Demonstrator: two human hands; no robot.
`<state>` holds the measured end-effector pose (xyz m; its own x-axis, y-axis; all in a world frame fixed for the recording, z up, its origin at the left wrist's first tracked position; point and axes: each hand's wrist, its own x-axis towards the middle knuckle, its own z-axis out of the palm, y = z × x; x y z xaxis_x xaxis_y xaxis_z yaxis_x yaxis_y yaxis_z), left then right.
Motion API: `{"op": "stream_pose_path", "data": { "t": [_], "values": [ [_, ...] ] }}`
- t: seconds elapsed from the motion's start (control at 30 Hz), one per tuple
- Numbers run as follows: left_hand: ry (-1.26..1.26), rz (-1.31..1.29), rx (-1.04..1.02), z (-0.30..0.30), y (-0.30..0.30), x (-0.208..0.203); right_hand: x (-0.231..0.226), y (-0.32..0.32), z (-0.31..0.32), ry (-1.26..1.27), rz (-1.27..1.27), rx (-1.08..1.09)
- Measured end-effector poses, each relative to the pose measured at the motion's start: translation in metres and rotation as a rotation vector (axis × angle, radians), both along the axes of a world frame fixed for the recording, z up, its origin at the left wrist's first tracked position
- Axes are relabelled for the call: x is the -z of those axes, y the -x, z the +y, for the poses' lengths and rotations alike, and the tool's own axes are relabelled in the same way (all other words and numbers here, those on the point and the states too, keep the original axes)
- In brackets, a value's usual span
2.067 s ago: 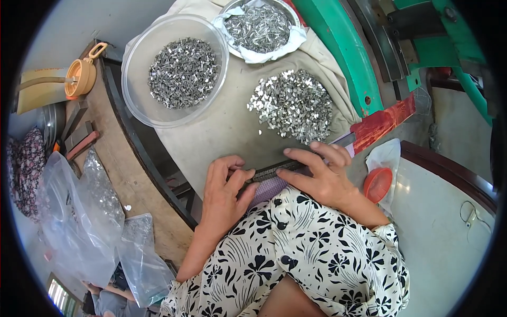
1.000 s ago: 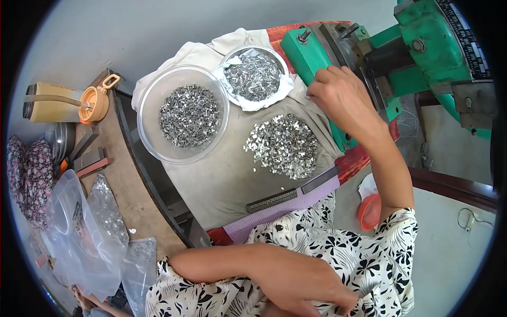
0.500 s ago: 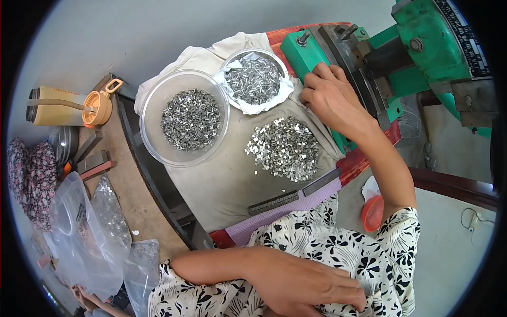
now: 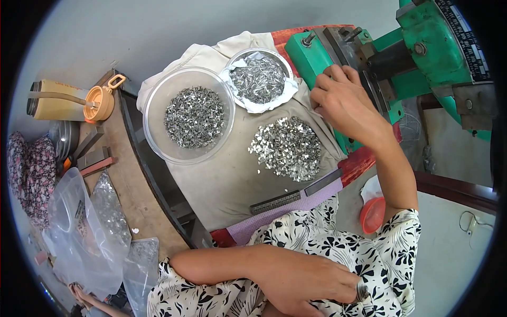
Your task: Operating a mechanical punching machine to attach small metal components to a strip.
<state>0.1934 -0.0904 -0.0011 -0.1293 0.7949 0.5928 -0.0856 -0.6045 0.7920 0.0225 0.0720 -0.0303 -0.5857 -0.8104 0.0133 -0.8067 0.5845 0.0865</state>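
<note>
My right hand point(image 4: 343, 103) is at the bed of the green press point(image 4: 311, 55), beside its dark metal die block point(image 4: 343, 50). Its fingers are bent and drawn together, their tips turned away, so whatever they hold is hidden. Across my lap lies my left hand point(image 4: 311, 285), back upward, fingers stretched loosely over the patterned cloth point(image 4: 369, 253). Near the right wrist, a heap of small flat shiny metal pieces point(image 4: 288, 148) is spread on the grey-beige cloth point(image 4: 211, 182). A paper-lined metal bowl point(image 4: 288, 90) with thin silvery pieces stands left of the right hand.
A clear plastic tub point(image 4: 149, 129) of small metal parts sits at left. Two dark bars point(image 4: 274, 202) lie along the near edge. On the side table point(image 4: 142, 206) are plastic bags point(image 4: 92, 232) and an orange-lidded bottle point(image 4: 58, 105). Another person's hand point(image 4: 79, 295) shows lower left.
My right hand has shifted slightly at the press, its fingers still bent. On my lap, the left hand has drawn back a little to the left. The view has shifted slightly.
</note>
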Motion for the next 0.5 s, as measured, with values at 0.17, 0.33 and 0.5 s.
{"op": "stream_pose_path", "data": {
  "t": [0.17,0.33,0.5],
  "values": [
    [0.214,0.135,-0.014,-0.033,0.013,-0.015,-0.012,0.008,-0.009,0.213,-0.148,0.043],
    [0.248,0.411,-0.387,-0.098,0.000,-0.061,0.010,0.025,-0.037,0.315,-0.211,-0.042],
    [-0.099,0.198,-0.475,-0.116,-0.010,-0.074,0.027,0.039,-0.055,0.264,-0.284,-0.031]
  ]
}}
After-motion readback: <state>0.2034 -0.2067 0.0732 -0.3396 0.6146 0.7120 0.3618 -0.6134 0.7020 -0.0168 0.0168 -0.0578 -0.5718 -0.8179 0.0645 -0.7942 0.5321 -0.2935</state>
